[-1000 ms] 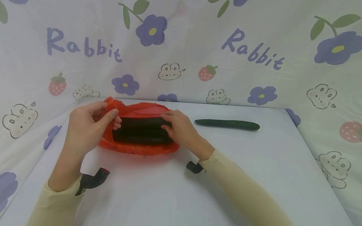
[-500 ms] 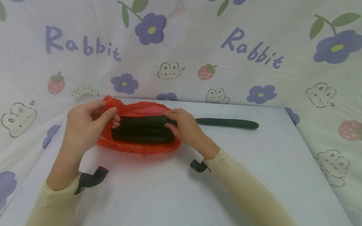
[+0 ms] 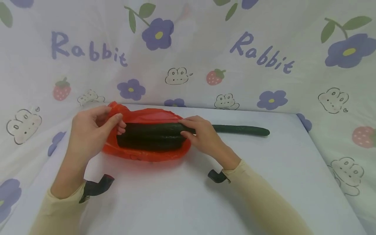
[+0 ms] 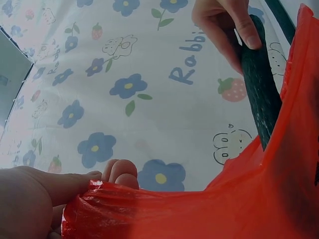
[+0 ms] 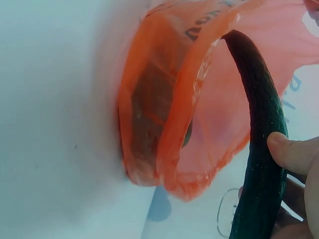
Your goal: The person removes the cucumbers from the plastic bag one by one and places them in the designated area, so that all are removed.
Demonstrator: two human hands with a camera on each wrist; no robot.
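A red plastic bag (image 3: 141,156) lies on its side with its mouth spread. My left hand (image 3: 89,133) pinches the bag's edge at the left, as the left wrist view shows at the gathered film. My right hand (image 3: 205,135) grips a dark green cucumber (image 5: 261,164) between thumb and fingers. That cucumber slants across the bag's mouth, and one end is behind the film in the left wrist view. Below it in the head view, another dark cucumber (image 3: 149,145) lies in the bag; how many more are inside I cannot tell.
A separate cucumber (image 3: 243,129) lies on the white tabletop (image 3: 164,199), just beyond my right hand. Behind the table hangs a white cloth (image 3: 188,49) printed with flowers, rabbits and strawberries. A dark wrist mount (image 3: 98,186) shows beside my left cuff.
My right hand has moved to the right, drawing the cucumber along with it. The left hand keeps its place on the bag, and the lone cucumber on the table has not moved.
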